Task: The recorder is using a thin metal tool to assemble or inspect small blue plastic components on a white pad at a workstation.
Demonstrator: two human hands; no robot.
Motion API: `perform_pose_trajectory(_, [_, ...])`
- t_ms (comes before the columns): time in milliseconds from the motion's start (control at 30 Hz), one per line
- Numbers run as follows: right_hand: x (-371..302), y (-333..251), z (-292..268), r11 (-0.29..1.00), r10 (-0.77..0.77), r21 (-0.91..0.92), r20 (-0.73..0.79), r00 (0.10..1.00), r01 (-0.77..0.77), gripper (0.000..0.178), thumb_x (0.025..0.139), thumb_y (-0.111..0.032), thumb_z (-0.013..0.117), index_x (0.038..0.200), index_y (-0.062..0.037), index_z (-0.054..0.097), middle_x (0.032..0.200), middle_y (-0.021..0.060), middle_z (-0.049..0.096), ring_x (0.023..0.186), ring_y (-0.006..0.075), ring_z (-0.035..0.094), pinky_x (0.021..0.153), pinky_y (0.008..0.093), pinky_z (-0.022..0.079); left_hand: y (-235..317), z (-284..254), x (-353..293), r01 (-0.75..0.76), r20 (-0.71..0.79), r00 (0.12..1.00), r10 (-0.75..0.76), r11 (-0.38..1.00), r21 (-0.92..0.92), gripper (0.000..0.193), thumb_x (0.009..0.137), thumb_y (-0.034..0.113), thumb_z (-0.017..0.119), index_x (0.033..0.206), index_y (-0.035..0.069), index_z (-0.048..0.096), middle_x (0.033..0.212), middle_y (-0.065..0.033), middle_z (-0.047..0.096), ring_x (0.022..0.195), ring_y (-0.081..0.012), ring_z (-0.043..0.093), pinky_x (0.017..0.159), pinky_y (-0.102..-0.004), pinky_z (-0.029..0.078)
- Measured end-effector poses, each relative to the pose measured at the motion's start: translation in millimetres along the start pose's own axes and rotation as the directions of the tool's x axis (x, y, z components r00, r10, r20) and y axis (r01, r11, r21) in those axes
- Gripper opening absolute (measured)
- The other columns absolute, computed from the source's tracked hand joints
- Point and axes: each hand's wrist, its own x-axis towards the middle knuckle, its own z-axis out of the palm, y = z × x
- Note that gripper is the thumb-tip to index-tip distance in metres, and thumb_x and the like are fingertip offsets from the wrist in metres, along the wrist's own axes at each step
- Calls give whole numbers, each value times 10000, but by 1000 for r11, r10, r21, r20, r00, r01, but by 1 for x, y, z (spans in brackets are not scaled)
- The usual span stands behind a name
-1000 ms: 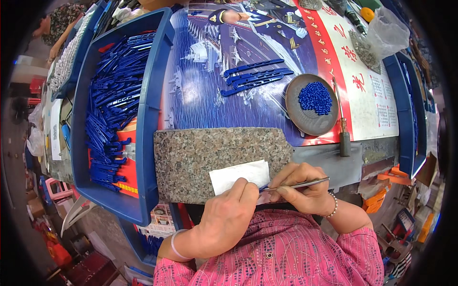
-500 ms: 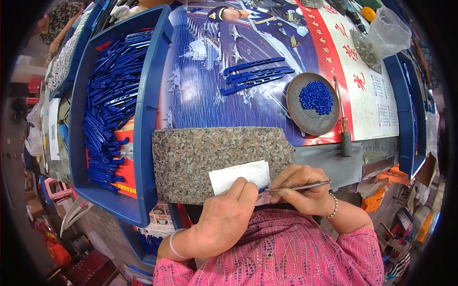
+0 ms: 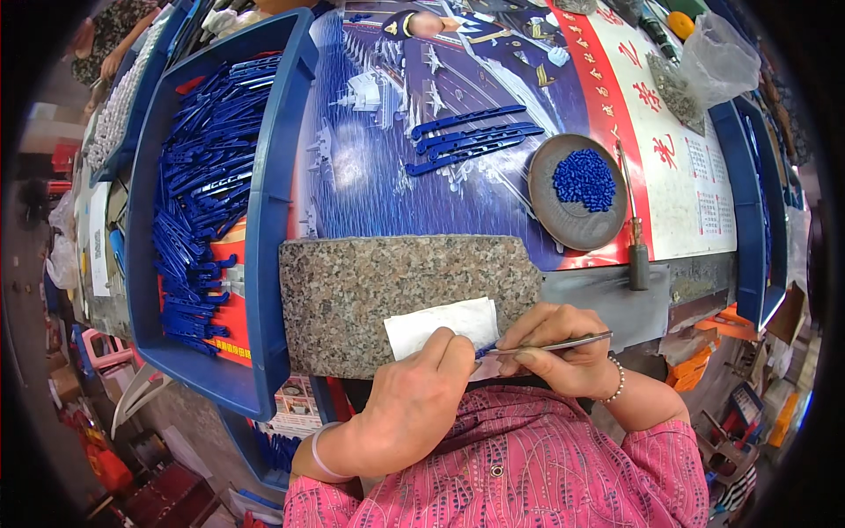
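Observation:
My left hand (image 3: 414, 383) is closed around a small blue piece (image 3: 484, 349), most of it hidden by the fingers. Against that hand, a folded white paper or cloth (image 3: 440, 322) rests on a speckled granite block (image 3: 352, 299). My right hand (image 3: 563, 348) pinches a thin metal tool (image 3: 576, 341); its tip meets the blue piece between the two hands. Whether the tool is tweezers or a pick I cannot tell. Several long blue plastic parts (image 3: 471, 139) lie beyond the block, and a round dark dish (image 3: 563, 231) holds small blue pellets (image 3: 584, 180).
On the left stands a deep blue bin (image 3: 273, 220) full of blue parts (image 3: 207, 167). A dark-handled screwdriver (image 3: 637, 264) lies right of the dish. Another blue bin (image 3: 748, 229) is at the far right, near a clear plastic bag (image 3: 717, 62). A printed poster (image 3: 378, 194) covers the table.
Both hands stay nearly in place, with the right hand's tool shifting only very slightly. At the upper left, another person's arm has moved a little.

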Motion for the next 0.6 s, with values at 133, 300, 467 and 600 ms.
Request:
perform_pose_trajectory(133, [0,0,0,1000,0,15,9,1000,0,75,833,16,564,841,10,489,838,199,603,662,209,655,583,298,547,1,0,0,-3,-5,1000,3,1000,1,156,793,53,596,823,4,451,761,-152,489,601,-360,558,480,-409,440])
perform_pose_trajectory(300, [0,0,0,1000,-1,-14,1,1000,1,79,826,24,569,841,8,493,841,198,606,660,209,653,585,298,546,1,1,0,2,-8,1000,-2,1000,5,156,795,54,595,820,3,450,758,-151,490,591,-363,557,475,-414,437])
perform_pose_trajectory(467, [-1,-1,0,996,-35,-83,19,999,37,84,805,40,586,832,4,515,844,198,613,679,222,654,585,305,540,4,-2,1,-13,36,999,10,996,86,119,766,14,504,836,17,407,778,-130,476,602,-303,591,476,-392,471])
perform_pose_trajectory(600, [1,-2,2,985,-85,-153,12,996,86,108,780,52,609,823,-1,525,842,189,620,696,231,649,590,309,535,4,0,1,-17,25,1000,14,994,106,117,776,26,506,840,18,408,780,-128,482,602,-297,597,471,-387,471])
